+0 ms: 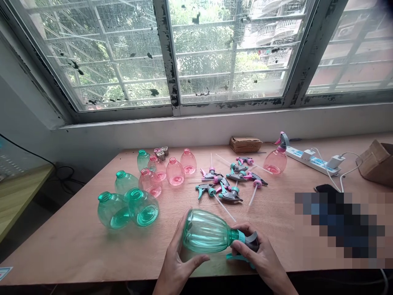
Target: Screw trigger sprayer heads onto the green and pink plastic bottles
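Observation:
My left hand wraps round the body of a green see-through spray bottle that lies on its side near the table's front edge. My right hand grips the grey and teal trigger head at the bottle's neck. Several loose trigger heads with white tubes lie in a heap beyond it. Empty green bottles and pink bottles without heads stand and lie to the left. One pink bottle with a head fitted stands at the back right.
The wooden table runs under a wide window. A white power strip with plugged chargers, a cardboard box, a brown packet and a dark phone lie at the back and right.

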A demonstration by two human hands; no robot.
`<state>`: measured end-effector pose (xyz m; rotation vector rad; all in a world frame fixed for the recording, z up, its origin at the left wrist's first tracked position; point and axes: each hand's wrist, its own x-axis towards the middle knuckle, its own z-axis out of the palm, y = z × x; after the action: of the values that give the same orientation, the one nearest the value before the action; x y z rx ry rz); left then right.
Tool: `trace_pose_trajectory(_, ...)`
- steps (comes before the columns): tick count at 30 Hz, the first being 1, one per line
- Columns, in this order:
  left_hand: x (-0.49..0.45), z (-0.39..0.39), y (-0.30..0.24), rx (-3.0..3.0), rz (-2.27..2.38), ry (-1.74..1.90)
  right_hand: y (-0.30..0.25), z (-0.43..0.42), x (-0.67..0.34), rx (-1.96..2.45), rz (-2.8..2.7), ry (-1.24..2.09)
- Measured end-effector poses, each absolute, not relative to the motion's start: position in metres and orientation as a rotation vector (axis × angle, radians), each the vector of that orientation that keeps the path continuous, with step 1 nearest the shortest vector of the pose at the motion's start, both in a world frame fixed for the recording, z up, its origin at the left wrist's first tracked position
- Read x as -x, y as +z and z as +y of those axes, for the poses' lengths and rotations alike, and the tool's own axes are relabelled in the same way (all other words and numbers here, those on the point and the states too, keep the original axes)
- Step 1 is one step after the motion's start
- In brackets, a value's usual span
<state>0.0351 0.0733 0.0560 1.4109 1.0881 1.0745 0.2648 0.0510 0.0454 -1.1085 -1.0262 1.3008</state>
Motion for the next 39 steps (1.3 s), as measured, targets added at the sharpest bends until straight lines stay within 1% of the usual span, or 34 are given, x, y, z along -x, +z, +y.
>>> trace_pose_trajectory(5,-0.032,0.074,0.047,-1.47,1.12,1.033,0.046,0.051,-0.265,1.117,-1.003,1.278)
trace_pose_trajectory(8,-0.031,0.075,0.043,-1.462,1.127,1.069,0.045,0.051,-0.266,1.102,-1.036,1.285)
trace_pose_trajectory(11,-0.031,0.075,0.045,-1.422,1.107,1.088,0.044,0.052,-0.266,1.094,-1.084,1.283)
trace_pose_trajectory(21,-0.033,0.076,0.044,-1.41,1.119,1.095,0.044,0.051,-0.263,1.083,-0.992,1.259)
trace_pose_trajectory(27,-0.034,0.075,0.053,-1.429,1.09,1.071,0.044,0.051,-0.263,1.086,-0.994,1.29)
trace_pose_trajectory(33,-0.034,0.076,0.045,-1.453,1.15,1.089,0.042,0.051,-0.263,1.104,-1.001,1.273)
trace_pose_trajectory(39,-0.034,0.076,0.05,-1.418,1.084,1.109,0.042,0.052,-0.263,1.113,-1.029,1.264)
